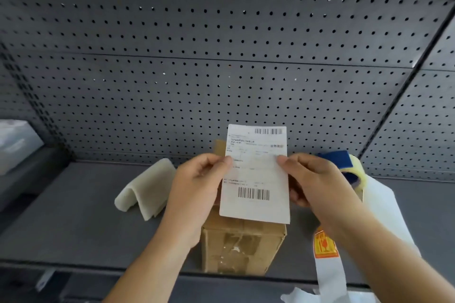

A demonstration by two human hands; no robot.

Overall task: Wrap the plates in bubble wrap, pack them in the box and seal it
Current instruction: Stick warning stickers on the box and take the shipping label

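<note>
A white shipping label [254, 174] with two barcodes is held upright above a brown cardboard box [242, 246]. My left hand [197, 184] pinches the label's left edge. On the opposite edge, my right hand [312, 179] pinches it between thumb and fingers. The box stands on the grey shelf [73, 216] with clear tape across its near face. No plates are visible; the label and my hands hide the box top.
A folded piece of pale foam wrap [144, 188] lies left of the box. A blue tape dispenser with a clear tape roll [349, 167] sits at the right, by a strip of white backing with an orange fragile sticker [325, 245]. A grey pegboard wall [221, 56] rises behind.
</note>
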